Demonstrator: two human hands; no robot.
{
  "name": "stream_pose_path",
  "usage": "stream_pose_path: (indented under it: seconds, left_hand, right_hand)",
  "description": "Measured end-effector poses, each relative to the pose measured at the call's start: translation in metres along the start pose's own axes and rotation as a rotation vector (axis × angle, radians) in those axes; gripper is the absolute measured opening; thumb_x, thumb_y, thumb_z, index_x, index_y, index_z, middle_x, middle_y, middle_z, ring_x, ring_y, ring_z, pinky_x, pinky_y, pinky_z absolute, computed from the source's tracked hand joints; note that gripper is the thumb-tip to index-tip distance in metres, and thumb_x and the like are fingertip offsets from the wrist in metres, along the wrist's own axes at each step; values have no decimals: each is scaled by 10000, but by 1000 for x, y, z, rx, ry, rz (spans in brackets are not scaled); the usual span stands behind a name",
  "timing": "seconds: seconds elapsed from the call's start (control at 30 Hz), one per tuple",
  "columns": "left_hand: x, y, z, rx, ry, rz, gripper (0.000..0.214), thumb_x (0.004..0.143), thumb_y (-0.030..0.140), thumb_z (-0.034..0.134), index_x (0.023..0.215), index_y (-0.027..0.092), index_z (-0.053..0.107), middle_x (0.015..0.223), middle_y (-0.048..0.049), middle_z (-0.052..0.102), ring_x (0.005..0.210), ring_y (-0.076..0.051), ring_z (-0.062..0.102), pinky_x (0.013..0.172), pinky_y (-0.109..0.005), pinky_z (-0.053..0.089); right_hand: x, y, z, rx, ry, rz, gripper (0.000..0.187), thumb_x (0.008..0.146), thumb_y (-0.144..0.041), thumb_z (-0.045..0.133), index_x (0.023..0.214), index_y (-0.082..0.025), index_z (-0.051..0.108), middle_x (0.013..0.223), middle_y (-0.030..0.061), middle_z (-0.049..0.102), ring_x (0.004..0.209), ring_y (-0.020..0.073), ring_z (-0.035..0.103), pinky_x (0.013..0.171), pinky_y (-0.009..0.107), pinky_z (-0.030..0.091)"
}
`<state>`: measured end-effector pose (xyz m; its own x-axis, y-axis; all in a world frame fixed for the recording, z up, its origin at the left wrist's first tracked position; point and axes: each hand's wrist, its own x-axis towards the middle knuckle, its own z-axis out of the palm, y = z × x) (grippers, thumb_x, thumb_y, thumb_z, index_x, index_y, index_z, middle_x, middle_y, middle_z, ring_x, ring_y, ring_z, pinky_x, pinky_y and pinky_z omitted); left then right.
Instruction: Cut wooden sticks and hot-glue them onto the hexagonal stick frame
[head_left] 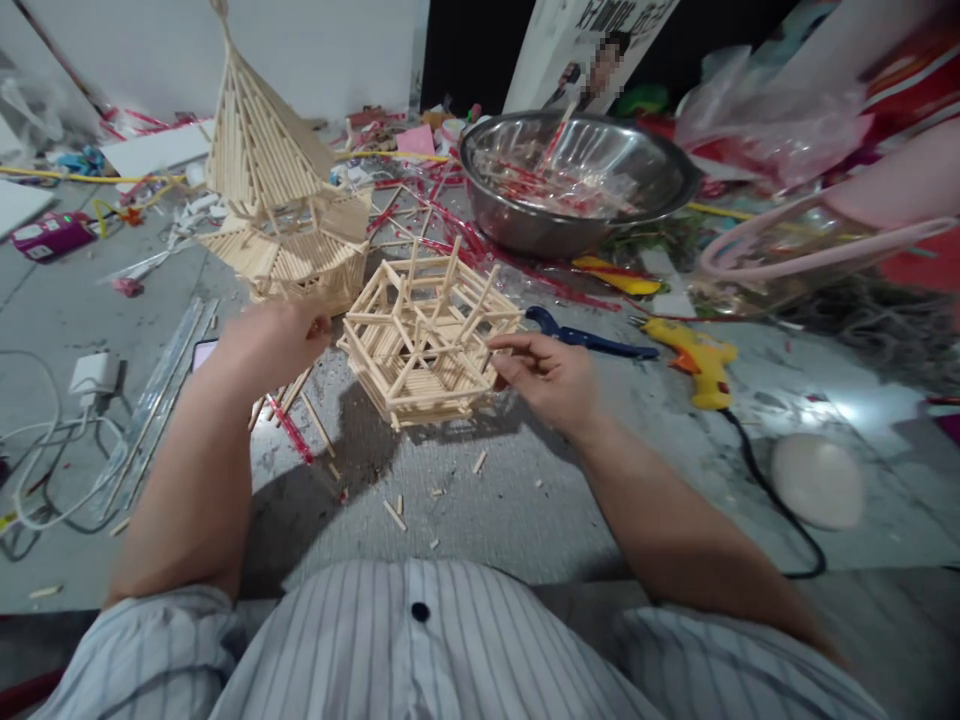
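Note:
A hexagonal frame built of thin wooden sticks (426, 340) stands on the grey floor in front of me. My left hand (274, 340) is curled closed at the frame's left edge, and what its fingertips hold is hidden. My right hand (547, 375) is at the frame's right side, thumb and forefinger pinched on a thin stick end at the frame's rim. Behind the frame stands a taller stick-built roof model (274, 190) with a pointed top. Loose wooden and red sticks (296, 420) lie under my left hand.
A steel bowl (660, 195) of red strips sits behind. A yellow glue gun (697, 365) with black cord and blue-handled pliers (589, 338) lie to the right. A charger and white cables (90, 380) are at left. Plastic bags and scraps crowd the back.

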<state>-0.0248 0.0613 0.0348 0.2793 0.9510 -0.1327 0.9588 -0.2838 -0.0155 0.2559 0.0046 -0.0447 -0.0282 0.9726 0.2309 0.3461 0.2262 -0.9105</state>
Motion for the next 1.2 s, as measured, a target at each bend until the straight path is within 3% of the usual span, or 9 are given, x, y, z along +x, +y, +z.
stream_pose_path:
  seconds: [0.1, 0.23, 0.4, 0.5, 0.63, 0.83, 1.03, 1.2]
  left_hand:
    - [-9, 4, -11, 128, -121, -93, 289, 832, 311, 424, 966, 209, 659, 924, -102, 702, 862, -291, 643, 678, -349, 456]
    - [-11, 10, -9, 195, -241, -73, 275, 812, 240, 437, 944, 202, 676, 971, -123, 705, 925, -313, 649, 731, -377, 475]
    - [-8, -7, 8, 201, -232, -106, 306, 809, 263, 445, 989, 162, 671, 1060, -172, 680, 988, -356, 629, 767, -435, 478]
    - [-10, -24, 13, 193, -206, -118, 352, 851, 309, 415, 1052, 156, 660, 1099, -164, 669, 969, -329, 614, 743, -417, 474]
    - [-14, -36, 11, 212, -221, -184, 376, 863, 246, 384, 1074, 113, 665, 1097, -174, 671, 918, -280, 605, 717, -380, 464]
    - [-9, -30, 15, 207, -255, -208, 365, 852, 259, 415, 1075, 136, 675, 1099, -152, 675, 929, -261, 615, 719, -347, 456]
    - [8, -23, 29, 177, -246, -187, 382, 802, 268, 438, 1069, 160, 688, 1128, -183, 674, 1044, -356, 620, 788, -404, 488]
    - [21, -31, 45, 190, -254, -179, 391, 795, 258, 442, 1078, 154, 690, 1182, -192, 657, 1058, -350, 618, 821, -420, 497]
  right_hand:
    - [-2, 4, 4, -90, 123, -91, 155, 765, -349, 634, 805, -207, 682, 559, -10, 649, 469, 128, 598, 454, 245, 464]
    - [-3, 12, 5, -174, 161, -158, 133, 773, -326, 625, 787, -206, 681, 583, -5, 648, 477, 120, 576, 463, 249, 439]
    - [0, 18, 3, -143, 187, -155, 154, 788, -350, 607, 773, -206, 660, 564, -9, 623, 457, 116, 543, 452, 256, 418]
    - [3, 18, 2, -132, 207, -136, 179, 797, -383, 596, 759, -214, 641, 548, -11, 606, 444, 116, 532, 444, 258, 415]
    - [4, 18, 1, -146, 200, -140, 215, 798, -420, 587, 751, -216, 637, 546, -10, 592, 432, 113, 517, 428, 256, 404]
    - [4, 20, 1, -177, 201, -160, 201, 803, -399, 580, 749, -215, 637, 545, -10, 582, 444, 117, 523, 438, 260, 403]
    - [3, 21, 2, -169, 194, -160, 180, 805, -381, 587, 755, -215, 635, 572, -5, 593, 456, 121, 529, 443, 264, 398]
    - [3, 23, 2, -176, 189, -175, 156, 807, -342, 584, 762, -203, 639, 572, -7, 602, 453, 115, 528, 447, 254, 389]
